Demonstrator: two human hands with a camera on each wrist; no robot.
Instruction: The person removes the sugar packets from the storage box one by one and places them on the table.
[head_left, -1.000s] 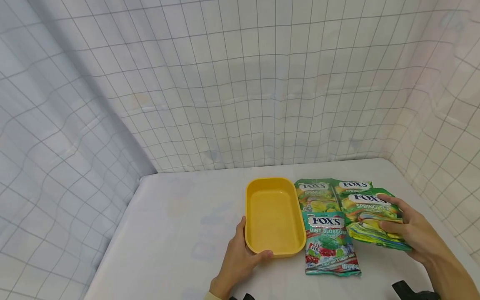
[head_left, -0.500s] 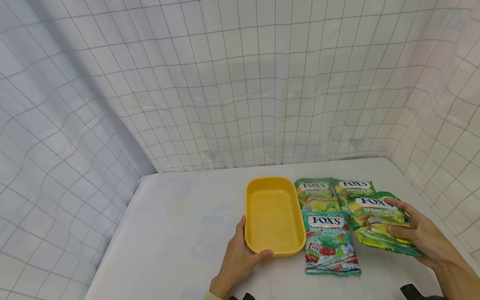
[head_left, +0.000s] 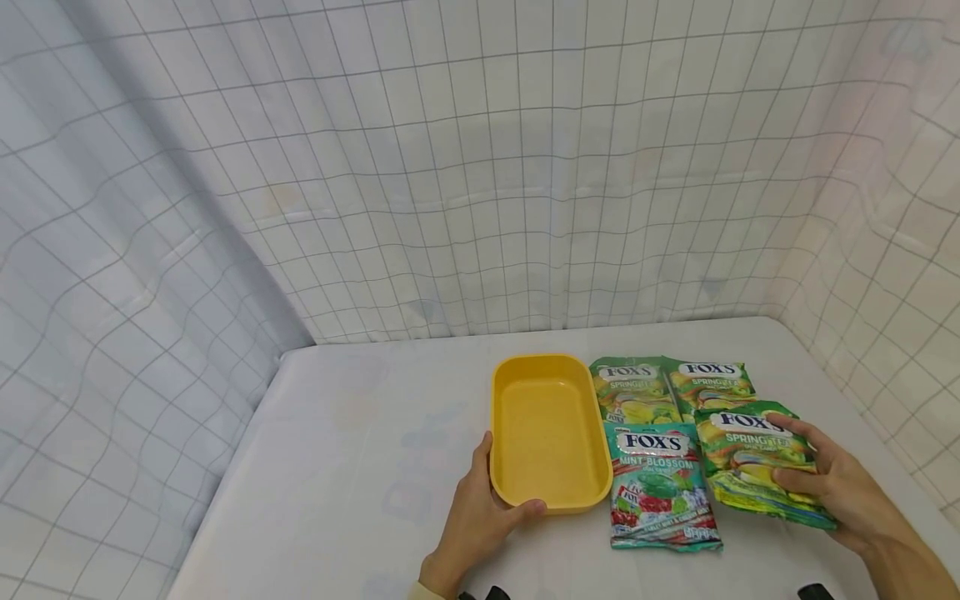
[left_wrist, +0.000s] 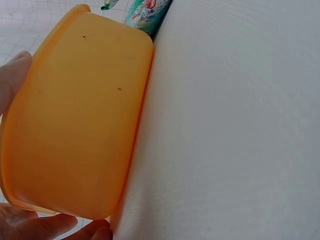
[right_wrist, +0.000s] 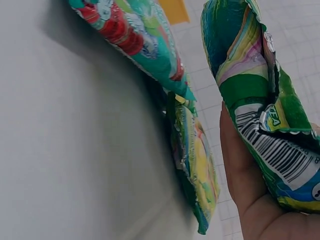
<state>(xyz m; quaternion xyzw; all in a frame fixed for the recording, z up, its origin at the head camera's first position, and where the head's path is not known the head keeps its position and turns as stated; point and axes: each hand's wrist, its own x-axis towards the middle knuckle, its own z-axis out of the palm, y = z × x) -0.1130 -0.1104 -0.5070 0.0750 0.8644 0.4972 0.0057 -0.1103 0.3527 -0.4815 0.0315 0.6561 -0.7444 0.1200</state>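
Observation:
My left hand [head_left: 480,521] holds the near left corner of a yellow plastic tray [head_left: 498,400], thumb on the front rim and fingers along the left side. In the left wrist view the tray's outer wall [left_wrist: 80,115] stands on the white table. My right hand [head_left: 843,483] grips a green Fox's Spring Tea candy bag [head_left: 757,454] by its right side. The right wrist view shows the bag's back [right_wrist: 250,90], with a barcode, raised off the table. Just left of it lies a teal Fox's Mint Blossom candy bag [head_left: 660,492], close beside the tray.
Two more green Spring Tea bags, a left one [head_left: 633,392] and a right one [head_left: 708,383], lie behind the teal bag. The white table [head_left: 360,467] extends to the left. White grid-patterned curtains [head_left: 510,167] enclose the back and sides.
My right hand has drawn the held candy bag nearer and slightly right, uncovering more of the green bag behind it. The left hand and tray stay in place.

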